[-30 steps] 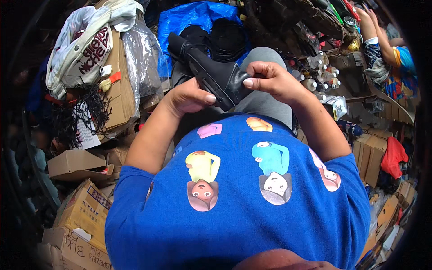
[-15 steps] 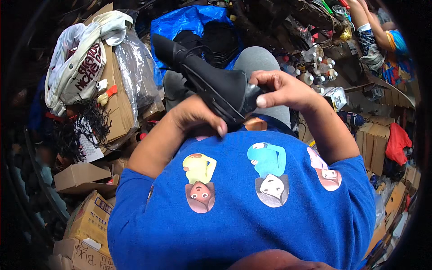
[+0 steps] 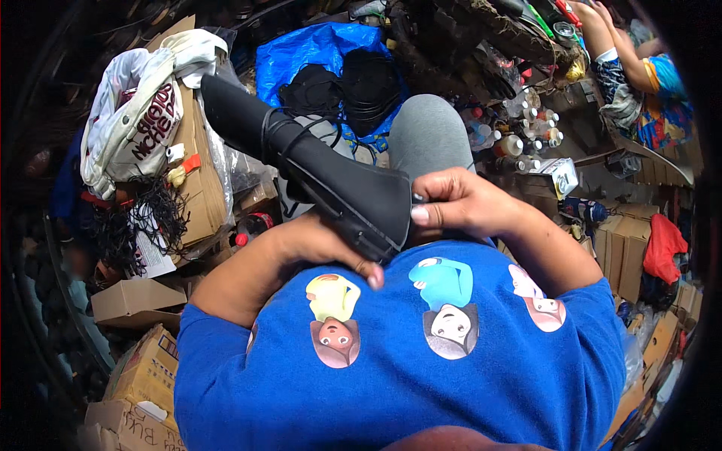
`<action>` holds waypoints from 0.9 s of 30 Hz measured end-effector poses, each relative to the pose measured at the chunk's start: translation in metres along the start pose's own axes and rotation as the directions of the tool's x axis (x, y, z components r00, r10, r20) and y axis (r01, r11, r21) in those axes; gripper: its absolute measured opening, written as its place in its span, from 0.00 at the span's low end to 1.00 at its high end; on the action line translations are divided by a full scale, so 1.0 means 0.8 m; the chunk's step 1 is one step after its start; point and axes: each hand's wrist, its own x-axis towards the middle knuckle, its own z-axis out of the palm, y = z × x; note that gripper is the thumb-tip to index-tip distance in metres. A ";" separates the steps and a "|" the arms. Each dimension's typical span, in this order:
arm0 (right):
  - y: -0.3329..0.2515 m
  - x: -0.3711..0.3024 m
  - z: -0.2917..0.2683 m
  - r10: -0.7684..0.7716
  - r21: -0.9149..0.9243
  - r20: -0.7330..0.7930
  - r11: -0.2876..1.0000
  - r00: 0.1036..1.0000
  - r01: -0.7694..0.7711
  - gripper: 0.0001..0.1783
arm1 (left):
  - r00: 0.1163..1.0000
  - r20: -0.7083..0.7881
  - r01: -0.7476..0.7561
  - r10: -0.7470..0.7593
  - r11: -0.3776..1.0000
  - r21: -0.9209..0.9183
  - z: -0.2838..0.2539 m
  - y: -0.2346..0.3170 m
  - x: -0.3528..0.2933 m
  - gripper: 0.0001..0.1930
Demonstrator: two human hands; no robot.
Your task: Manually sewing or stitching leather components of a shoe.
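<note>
A black shoe [image 3: 331, 177] lies slanted across my lap, its narrow end up to the left and its wide end close to my shirt. A thin black cord [image 3: 282, 128] loops round its middle. My left hand [image 3: 327, 244] supports the shoe from below, closed round its lower side, with the thumb showing near the wide end and the other fingers hidden. At the rim of the wide end my right hand [image 3: 451, 201] pinches the edge between thumb and fingers.
Black flat pieces [image 3: 368, 90] lie on a blue plastic sheet [image 3: 301, 49] beyond my knees. Several small bottles [image 3: 526, 131] stand to the right. A white bag [image 3: 143, 120] rests on cardboard at the left, above tangled black cords [image 3: 124, 233]. Another person's arm [image 3: 628, 52] shows far right.
The shoe's narrow end has swung left and its wide end has come nearer my body. My right hand has moved down slightly and now pinches the rim; a shiny dark part there no longer shows.
</note>
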 end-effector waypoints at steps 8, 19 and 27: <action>-0.013 -0.029 0.024 -0.379 -0.609 0.219 0.667 0.899 0.430 0.22 | 0.985 0.078 -0.163 0.151 0.972 0.169 0.036 -0.001 -0.046 0.32; -0.051 0.007 0.009 -0.406 -0.445 0.067 0.805 0.911 0.392 0.14 | 0.948 -0.143 -0.258 0.285 0.949 0.180 -0.026 0.027 0.001 0.26; -0.053 -0.005 0.004 -0.651 -0.870 0.021 0.362 0.759 0.335 0.12 | 0.883 -0.371 -0.447 0.288 0.758 -0.475 -0.001 0.041 0.001 0.26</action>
